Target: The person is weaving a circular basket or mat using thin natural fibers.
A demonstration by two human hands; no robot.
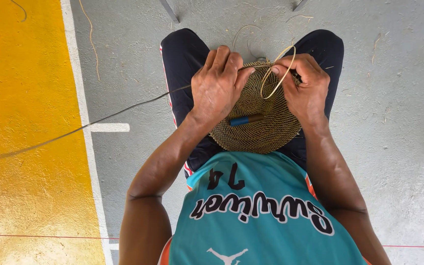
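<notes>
Woven disc (261, 130) sits on my lap, light but stiff; left hand (217, 83) clamps its 10 o'clock rim, right fingers (283, 66) pinch the springy strand loop (277, 73) at 12.

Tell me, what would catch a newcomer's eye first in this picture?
Most likely the round woven disc resting on the person's lap in the middle, with both hands at its far edge: the left hand presses on it while the right hand pinches a pale looped strand. A small blue-handled tool lies on the disc. To the left, a bright yellow floor patch stands out against the grey concrete.
</notes>
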